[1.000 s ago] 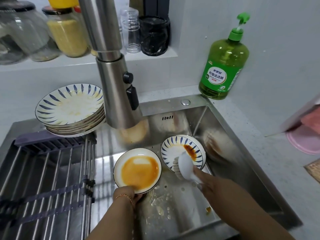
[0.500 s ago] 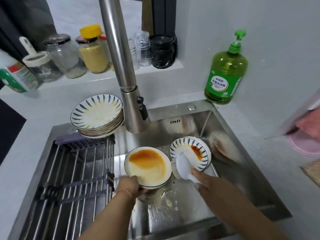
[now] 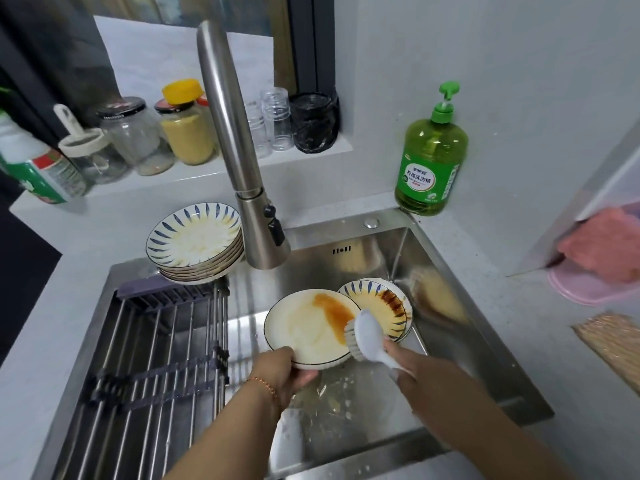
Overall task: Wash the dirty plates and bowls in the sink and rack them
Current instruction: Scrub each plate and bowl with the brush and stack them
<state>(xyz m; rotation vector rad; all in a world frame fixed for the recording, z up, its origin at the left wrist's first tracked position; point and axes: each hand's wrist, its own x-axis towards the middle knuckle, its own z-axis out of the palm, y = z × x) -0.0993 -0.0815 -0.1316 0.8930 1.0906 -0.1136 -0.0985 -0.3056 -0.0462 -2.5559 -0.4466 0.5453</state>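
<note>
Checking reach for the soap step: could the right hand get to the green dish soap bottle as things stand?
Probably yes, once freed. The right hand holds the dish brush, so it would need putting down. The dish soap bottle stands at the sink's far right corner, with nothing visibly between.

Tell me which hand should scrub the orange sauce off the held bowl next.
Right. The right hand already grips the white dish brush, bristles at the white bowl by the sauce; the left hand holds the bowl's rim.
</note>
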